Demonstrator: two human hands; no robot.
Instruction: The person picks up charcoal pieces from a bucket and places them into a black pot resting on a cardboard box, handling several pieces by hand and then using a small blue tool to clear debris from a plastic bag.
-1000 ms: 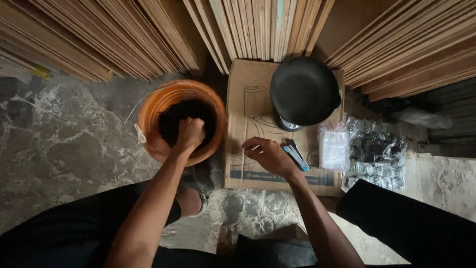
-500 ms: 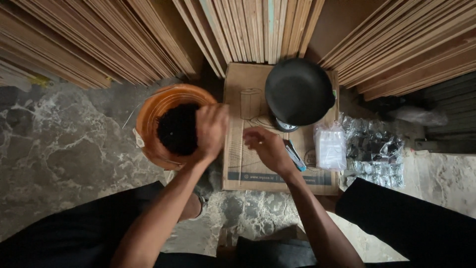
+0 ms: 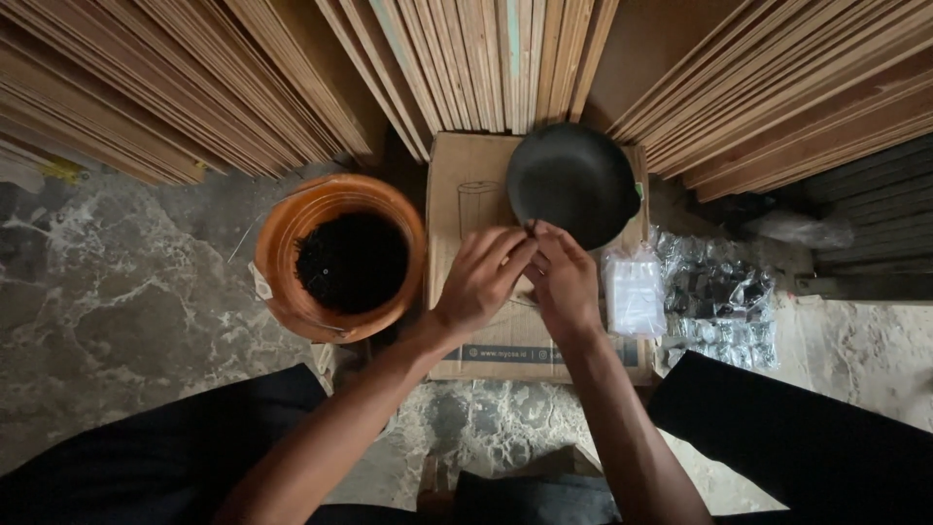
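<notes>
Here I see my left hand [image 3: 478, 282] and right hand [image 3: 564, 282] pinching one tiny dark piece [image 3: 531, 227] together over the cardboard box [image 3: 466, 185], beside the black bowl [image 3: 571, 181].

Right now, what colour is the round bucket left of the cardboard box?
Orange, holding dark black material: the round plastic bucket, clearest in the head view.

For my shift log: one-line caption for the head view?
Both hands, left hand and right hand, meet fingertip to fingertip over a cardboard box, beside an orange bucket.

matt cardboard box [image 3: 486, 340], glossy orange plastic bucket [image 3: 282, 243], matt black bowl [image 3: 573, 180].
</notes>
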